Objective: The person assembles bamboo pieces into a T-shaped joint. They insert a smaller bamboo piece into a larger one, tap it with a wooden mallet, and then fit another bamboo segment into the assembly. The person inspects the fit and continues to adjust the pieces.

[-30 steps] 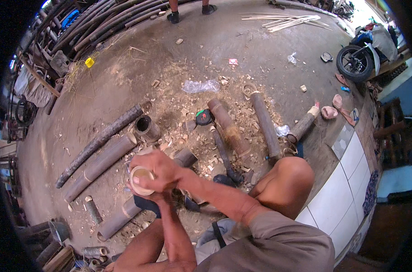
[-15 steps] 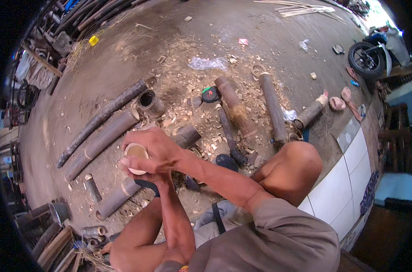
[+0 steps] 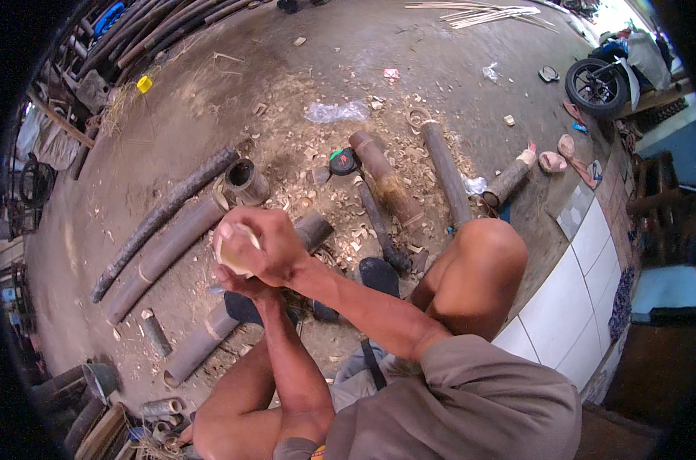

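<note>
A short bamboo tube (image 3: 239,259) with a pale cut rim sits between my two hands, its open end facing up toward me. My right hand (image 3: 271,239) is closed over its far and right side, with the thumb laid across the opening. Below it, my left hand (image 3: 247,284) grips the tube from the near side; most of its fingers are hidden. Just beyond my hands lie a long brown bamboo pole (image 3: 168,257) and a short, wide, hollow bamboo piece (image 3: 246,182). A dark bamboo length (image 3: 314,228) rests right of my right hand.
Pale wood chips (image 3: 348,207) litter the ground ahead. Among them are a black and green tape measure (image 3: 343,162), brown bamboo lengths (image 3: 390,184) and a clear plastic wrapper (image 3: 337,112). White tiles (image 3: 551,326) edge my right side. A motorcycle wheel (image 3: 595,87) stands far right.
My right hand has rolled over the tube, and its thumb now covers more of the opening. The tube has tilted slightly in my hands. The whole view has shifted a little.
</note>
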Demonstrator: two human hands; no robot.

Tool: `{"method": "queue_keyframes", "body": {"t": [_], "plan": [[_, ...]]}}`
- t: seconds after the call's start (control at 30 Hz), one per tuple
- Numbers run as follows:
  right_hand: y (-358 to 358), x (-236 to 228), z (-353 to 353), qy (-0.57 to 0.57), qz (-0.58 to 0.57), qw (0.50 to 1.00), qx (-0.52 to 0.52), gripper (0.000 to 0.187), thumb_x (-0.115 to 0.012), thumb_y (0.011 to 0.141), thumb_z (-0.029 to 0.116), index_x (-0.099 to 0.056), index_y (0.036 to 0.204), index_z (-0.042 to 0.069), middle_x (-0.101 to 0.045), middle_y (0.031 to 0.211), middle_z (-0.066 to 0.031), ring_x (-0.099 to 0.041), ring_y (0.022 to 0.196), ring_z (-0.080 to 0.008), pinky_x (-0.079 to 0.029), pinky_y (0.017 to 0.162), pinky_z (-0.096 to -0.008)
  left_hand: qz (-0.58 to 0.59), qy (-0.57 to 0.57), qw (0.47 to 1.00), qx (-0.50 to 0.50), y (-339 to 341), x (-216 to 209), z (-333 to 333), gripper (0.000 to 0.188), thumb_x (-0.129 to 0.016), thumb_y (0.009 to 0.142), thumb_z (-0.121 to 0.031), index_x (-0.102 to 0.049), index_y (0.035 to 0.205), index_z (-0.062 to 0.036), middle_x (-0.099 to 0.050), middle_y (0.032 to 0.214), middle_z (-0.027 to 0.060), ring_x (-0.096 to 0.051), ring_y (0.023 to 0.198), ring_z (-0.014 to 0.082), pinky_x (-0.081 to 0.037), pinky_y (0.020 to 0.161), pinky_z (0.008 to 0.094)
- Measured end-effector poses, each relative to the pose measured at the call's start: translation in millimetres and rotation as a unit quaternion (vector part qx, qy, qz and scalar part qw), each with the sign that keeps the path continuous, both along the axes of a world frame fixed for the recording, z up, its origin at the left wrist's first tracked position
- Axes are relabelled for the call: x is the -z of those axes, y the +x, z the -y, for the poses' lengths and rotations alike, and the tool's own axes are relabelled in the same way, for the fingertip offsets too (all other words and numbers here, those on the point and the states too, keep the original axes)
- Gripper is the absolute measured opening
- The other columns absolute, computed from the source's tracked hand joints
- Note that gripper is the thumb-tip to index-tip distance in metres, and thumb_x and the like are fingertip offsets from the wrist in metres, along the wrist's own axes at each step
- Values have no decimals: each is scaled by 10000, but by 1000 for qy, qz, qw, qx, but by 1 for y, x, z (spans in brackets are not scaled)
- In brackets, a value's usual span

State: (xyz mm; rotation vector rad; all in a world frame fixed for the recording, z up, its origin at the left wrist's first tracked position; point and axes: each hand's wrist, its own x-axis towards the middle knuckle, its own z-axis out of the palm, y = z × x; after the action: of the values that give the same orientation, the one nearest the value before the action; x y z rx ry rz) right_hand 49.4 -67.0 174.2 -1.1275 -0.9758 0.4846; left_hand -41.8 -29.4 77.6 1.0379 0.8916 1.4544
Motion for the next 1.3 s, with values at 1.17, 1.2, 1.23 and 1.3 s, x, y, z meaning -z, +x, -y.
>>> {"method": "queue_keyframes", "body": {"t": [1.17,1.2,1.23,1.3], "plan": [[7,-12,2,-31,15,999,-35,405,-542,1017,375,-693,916,14,-716,816,-119,-718,766,-233,-554,725,-365,113,-26,989,93,-9,7,-22,696,-395,1006,-636,-555,1282,-18,-616,1201,105,-616,1073,243,-497,939,427],[5,-12,0,-37,20,998,-35,400,-543,1015,371,-695,919,14,-716,816,-117,-718,770,-230,-553,724,-365,116,-22,988,97,-11,7,-25,706,-397,1003,-640,-554,1292,-15,-617,1209,105,-615,1077,243,-497,941,425],[5,-12,-3,-43,25,998,-36,394,-545,1013,368,-697,923,15,-716,816,-116,-717,773,-227,-553,724,-365,119,-18,988,101,-14,7,-25,717,-399,1000,-643,-552,1302,-12,-618,1217,106,-615,1081,243,-498,944,424],[11,-12,-7,-21,47,997,-57,385,-554,1003,361,-699,919,14,-711,798,-113,-710,757,-214,-553,712,-365,119,-15,989,92,-14,6,-23,739,-403,994,-651,-549,1322,-6,-620,1232,106,-615,1088,243,-499,949,422]]}}
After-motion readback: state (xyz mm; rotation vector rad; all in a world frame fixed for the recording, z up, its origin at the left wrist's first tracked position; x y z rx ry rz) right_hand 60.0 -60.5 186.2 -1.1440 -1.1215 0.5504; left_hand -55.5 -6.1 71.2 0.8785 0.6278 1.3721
